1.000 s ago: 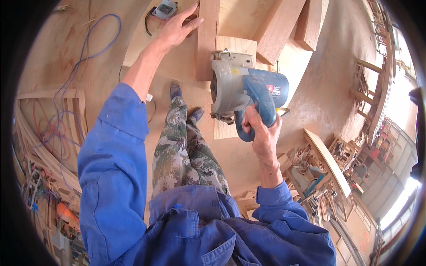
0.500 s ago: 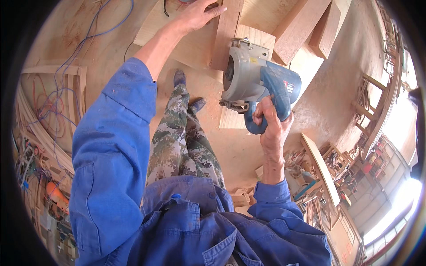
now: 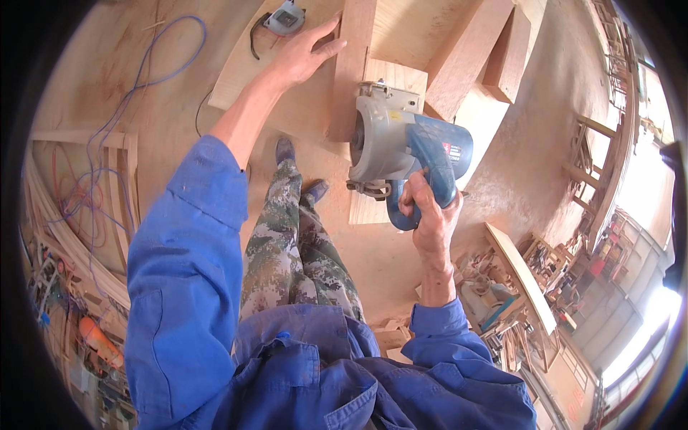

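Observation:
My right hand (image 3: 432, 218) is wrapped around the handle of a blue and grey circular saw (image 3: 387, 136). The saw rests on a light wooden board (image 3: 369, 209), its grey guard facing left beside a reddish wooden beam (image 3: 350, 79). At the beam's left side my left hand (image 3: 304, 57) is stretched out, thumb and fingers apart, with nothing held. Its fingertips reach the beam's edge; whether they press on it I cannot tell. Just left of that hand lies a small grey device with a black strap (image 3: 285, 18), perhaps a tape measure.
To the right of the saw, thick wooden beams (image 3: 469, 61) lie on pale sheet wood. A blue hose (image 3: 136, 87) loops across the floor at left, near a wooden frame (image 3: 82, 135). A long board (image 3: 519, 276) and piled offcuts stand at the lower right.
The saw, beams and both hands sit slightly lower and further left in the picture, as the whole view has shifted. More of the grey device shows. My right hand keeps its hold.

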`<move>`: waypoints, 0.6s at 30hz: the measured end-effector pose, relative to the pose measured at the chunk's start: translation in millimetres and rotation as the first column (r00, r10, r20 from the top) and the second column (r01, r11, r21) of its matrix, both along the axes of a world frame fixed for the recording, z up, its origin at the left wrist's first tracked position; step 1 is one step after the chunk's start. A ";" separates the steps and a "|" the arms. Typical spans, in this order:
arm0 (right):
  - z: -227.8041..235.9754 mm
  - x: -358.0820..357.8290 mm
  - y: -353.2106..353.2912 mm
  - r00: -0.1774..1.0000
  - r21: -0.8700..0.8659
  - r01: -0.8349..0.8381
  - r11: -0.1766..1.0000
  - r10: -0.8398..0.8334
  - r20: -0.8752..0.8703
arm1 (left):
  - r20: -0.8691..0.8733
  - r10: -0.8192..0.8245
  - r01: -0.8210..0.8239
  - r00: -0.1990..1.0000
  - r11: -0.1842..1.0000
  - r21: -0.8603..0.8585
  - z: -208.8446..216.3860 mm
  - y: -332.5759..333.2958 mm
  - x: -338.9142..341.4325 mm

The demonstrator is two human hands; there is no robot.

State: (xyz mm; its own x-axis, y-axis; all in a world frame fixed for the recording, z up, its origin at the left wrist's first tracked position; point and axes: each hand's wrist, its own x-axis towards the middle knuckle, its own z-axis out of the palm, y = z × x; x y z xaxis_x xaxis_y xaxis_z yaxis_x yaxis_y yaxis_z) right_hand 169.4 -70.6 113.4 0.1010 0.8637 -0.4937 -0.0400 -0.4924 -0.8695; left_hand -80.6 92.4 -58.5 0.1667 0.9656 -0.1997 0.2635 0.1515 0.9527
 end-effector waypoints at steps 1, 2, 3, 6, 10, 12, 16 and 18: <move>-0.7 1.5 0.4 1.000 0.008 -0.003 1.000 0.003 0.002 | 0.010 -0.003 0.003 1.000 1.000 0.001 5.6 0.4 3.9; 2.7 -0.3 1.6 1.000 -0.014 0.001 1.000 -0.001 0.022 | 0.013 -0.001 0.001 1.000 1.000 -0.003 10.1 -1.0 3.7; 2.1 0.3 2.2 1.000 -0.002 -0.003 1.000 0.003 0.005 | 0.016 0.001 -0.001 1.000 1.000 -0.008 14.5 -1.6 3.9; 0.1 0.8 3.1 1.000 0.018 -0.003 1.000 0.003 -0.028 | 0.096 -0.006 0.011 0.995 0.999 -0.045 25.4 -2.6 4.4; 2.2 -1.7 6.3 1.000 0.012 -0.001 1.000 0.001 0.002 | 0.019 -0.021 0.021 1.000 1.000 0.005 17.4 -2.1 1.0; 1.8 -1.8 7.6 1.000 0.011 -0.004 1.000 0.004 0.004 | 0.045 -0.031 0.030 0.998 0.999 0.022 17.5 -3.9 0.3; 0.9 -3.8 9.6 1.000 0.016 0.001 1.000 -0.001 -0.010 | -0.123 -0.009 0.017 0.992 0.998 0.066 3.2 -1.1 -4.4; 0.5 -3.8 11.0 1.000 0.018 0.001 1.000 0.000 -0.008 | -0.116 -0.014 0.014 0.993 1.000 -0.004 -1.7 -0.5 -5.2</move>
